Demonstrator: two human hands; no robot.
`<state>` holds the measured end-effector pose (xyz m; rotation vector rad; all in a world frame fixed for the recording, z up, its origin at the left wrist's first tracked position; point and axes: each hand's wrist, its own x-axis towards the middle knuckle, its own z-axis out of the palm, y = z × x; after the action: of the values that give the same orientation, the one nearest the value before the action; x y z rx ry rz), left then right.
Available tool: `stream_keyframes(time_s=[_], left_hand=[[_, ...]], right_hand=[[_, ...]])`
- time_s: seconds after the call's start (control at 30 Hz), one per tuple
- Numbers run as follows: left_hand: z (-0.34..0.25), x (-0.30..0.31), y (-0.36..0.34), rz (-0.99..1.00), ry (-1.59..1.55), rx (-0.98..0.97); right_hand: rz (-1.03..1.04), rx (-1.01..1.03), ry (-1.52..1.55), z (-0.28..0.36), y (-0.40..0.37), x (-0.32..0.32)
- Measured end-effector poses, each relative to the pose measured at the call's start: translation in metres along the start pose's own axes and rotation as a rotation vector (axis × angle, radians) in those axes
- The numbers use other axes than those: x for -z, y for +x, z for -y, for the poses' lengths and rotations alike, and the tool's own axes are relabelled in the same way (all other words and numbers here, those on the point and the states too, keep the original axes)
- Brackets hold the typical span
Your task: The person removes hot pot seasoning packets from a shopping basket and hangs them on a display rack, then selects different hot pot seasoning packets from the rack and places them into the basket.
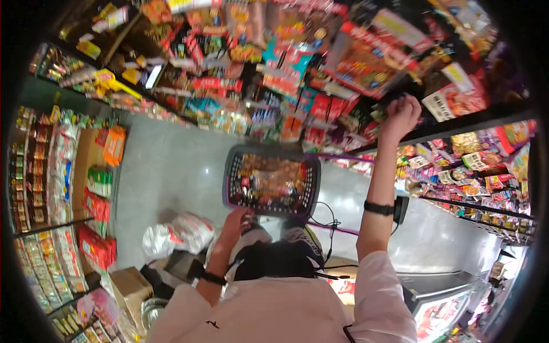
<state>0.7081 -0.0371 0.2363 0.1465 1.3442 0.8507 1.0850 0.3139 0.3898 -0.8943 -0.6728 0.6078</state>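
Observation:
My right hand [403, 114] reaches out to the packed snack display, its fingers bent down among the packets. What lies under those fingers is dark and mostly hidden, and I cannot tell what it is. Beside this hand is a white and red snack packet [454, 102], and a large red-topped clear packet [369, 60] lies just beyond it. My left hand [233, 224] is low in front of my body, its blurred fingertips right at the near rim of a dark shopping basket [231, 171]. Packaged goods [271, 177] with brown and red colours fill the basket.
A purple handle [337, 156] loops out from the basket's right side, with a black cable [331, 226] near it. White plastic bags [180, 234] and a cardboard box [130, 286] sit at left. Stocked shelves [40, 171] line the left; a glass-fronted case [440, 286] stands lower right.

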Motion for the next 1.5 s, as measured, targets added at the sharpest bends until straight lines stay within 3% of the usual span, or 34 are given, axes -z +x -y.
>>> stream_keyframes(time_s=[0.1,0.13,0.23,0.27,0.33,0.37,0.43,0.6,0.7,0.77,0.8,0.87,0.97,1.0,1.1,1.2,1.3,1.37,1.43,1.5], left_hand=[[0.036,0.045,0.062,0.008,0.196,0.075],[0.058,0.071,0.089,0.111,0.488,-0.092],[0.095,0.101,0.151,0.031,0.651,-0.015],[0.107,0.113,0.176,0.019,0.823,-0.010],[0.137,0.142,0.220,0.006,1.166,0.006],[0.148,0.155,0.243,0.036,1.286,0.063],[0.159,0.172,0.291,0.101,1.522,0.167],[0.184,0.178,0.383,0.072,1.425,0.003],[0.197,0.174,0.418,0.030,1.231,-0.115],[0.223,0.181,0.434,-0.076,1.152,-0.242],[0.194,0.160,0.422,0.000,0.926,-0.034],[0.222,0.168,0.442,-0.062,0.881,-0.139],[0.263,0.190,0.471,0.010,0.796,-0.233],[0.264,0.190,0.474,0.061,0.761,-0.262],[0.249,0.186,0.468,0.087,0.551,-0.009],[0.226,0.184,0.454,0.153,0.432,0.145],[0.228,0.188,0.432,0.123,0.450,0.093],[0.225,0.192,0.419,0.165,0.747,0.051],[0.199,0.177,0.395,0.119,0.941,-0.105],[0.147,0.145,0.340,-0.006,1.021,-0.353]], right_hand=[[0.060,-0.017,-0.179,-0.018,-0.092,0.034],[0.044,-0.036,-0.284,-0.032,-0.125,0.044],[0.303,-0.183,-0.629,-0.109,-0.225,0.124],[0.408,-0.366,-0.714,-0.129,-0.261,0.145],[0.692,-0.407,-0.874,-0.176,-0.327,0.191],[0.746,-0.642,-0.947,-0.191,-0.356,0.207],[0.930,-0.654,-1.023,-0.236,-0.410,0.247],[1.001,-0.856,-1.146,-0.348,-0.510,0.354],[1.244,-0.244,-1.348,-0.446,-0.559,0.437],[0.961,-0.964,-1.234,-0.439,-0.517,0.341],[0.914,-0.892,-1.144,-0.458,-0.525,0.337],[0.820,-0.754,-0.967,-0.486,-0.538,0.335],[0.843,-1.018,-1.189,-0.518,-0.561,0.358],[0.788,-1.074,-1.139,-0.512,-0.563,0.358],[0.721,-1.191,-1.132,-0.498,-0.562,0.347],[0.737,-1.074,-1.079,-0.453,-0.556,0.336],[0.617,-1.021,-0.951,-0.413,-0.545,0.320],[0.596,-0.949,-0.941,-0.378,-0.532,0.296],[0.647,-0.832,-1.002,-0.329,-0.506,0.243],[0.920,-0.732,-1.121,-0.282,-0.476,0.200]])
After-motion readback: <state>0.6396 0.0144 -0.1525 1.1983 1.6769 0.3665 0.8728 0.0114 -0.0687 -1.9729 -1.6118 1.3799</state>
